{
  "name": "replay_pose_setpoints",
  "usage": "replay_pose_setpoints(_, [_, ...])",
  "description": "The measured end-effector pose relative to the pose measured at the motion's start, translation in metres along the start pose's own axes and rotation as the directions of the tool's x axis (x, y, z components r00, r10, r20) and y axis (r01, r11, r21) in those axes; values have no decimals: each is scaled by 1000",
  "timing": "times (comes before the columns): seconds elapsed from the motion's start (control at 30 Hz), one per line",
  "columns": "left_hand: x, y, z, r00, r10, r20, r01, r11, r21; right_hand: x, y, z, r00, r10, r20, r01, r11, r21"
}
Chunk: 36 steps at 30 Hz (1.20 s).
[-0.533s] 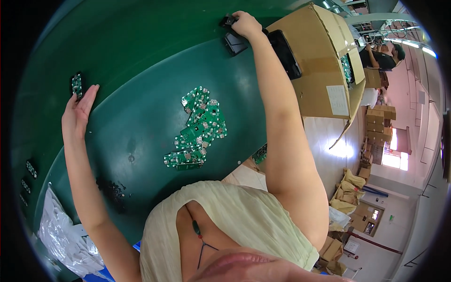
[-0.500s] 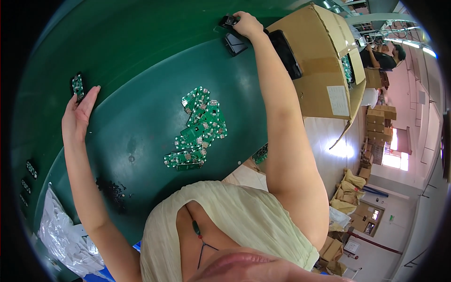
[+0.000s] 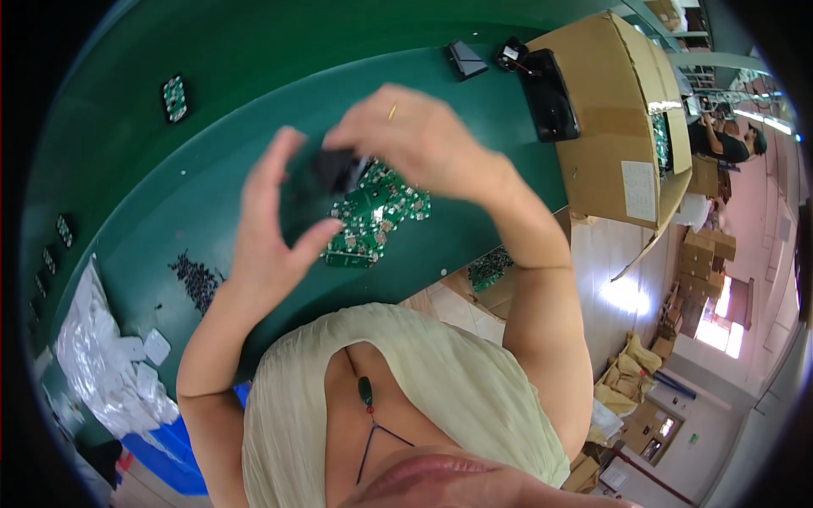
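Over the middle of the green table, my right hand grips a black plastic housing, smeared by motion. My left hand faces it with thumb and fingers spread, holding nothing. Partly covered beneath both hands lies a pile of green circuit boards. Toward the far left sits a dark casing with a circuit board in it. At the far side rest an angular black part and a rounded black part.
A black tray leans by a large open carton on the right. Small black pieces lie in a heap left of me, near clear plastic bags. More boards fill a lower box. A person sits far right.
My right hand has come back from the table's far side with the black housing. The left has left the casing at the far left and moved inward, its fingers spread.
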<state>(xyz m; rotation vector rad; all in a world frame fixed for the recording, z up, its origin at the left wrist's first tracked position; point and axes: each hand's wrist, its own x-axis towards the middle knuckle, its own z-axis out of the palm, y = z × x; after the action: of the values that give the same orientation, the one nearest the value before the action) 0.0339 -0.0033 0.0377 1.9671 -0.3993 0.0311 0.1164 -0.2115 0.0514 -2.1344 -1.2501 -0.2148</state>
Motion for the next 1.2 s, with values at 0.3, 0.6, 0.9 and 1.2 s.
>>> replay_pose_setpoints(0.3, [-46, -17, 33, 875, -435, 213, 476, 687, -549, -34, -58, 47, 980, 188, -73, -195, 974, -118])
replay_pose_setpoints(0.6, [-49, -12, 18, 794, -591, 141, 509, 520, -686, -63, -32, 37, 750, 494, -439, -569, 821, -49])
replay_pose_setpoints(0.9, [-42, -6, 20, 797, -573, 192, 499, 444, -745, -89, -5, 46, 579, 753, -313, -762, 636, 121])
replay_pose_setpoints(1.2, [-28, 5, 30, 841, -424, 335, 514, 433, -741, -64, -37, 30, 575, 729, -373, -541, 680, 495])
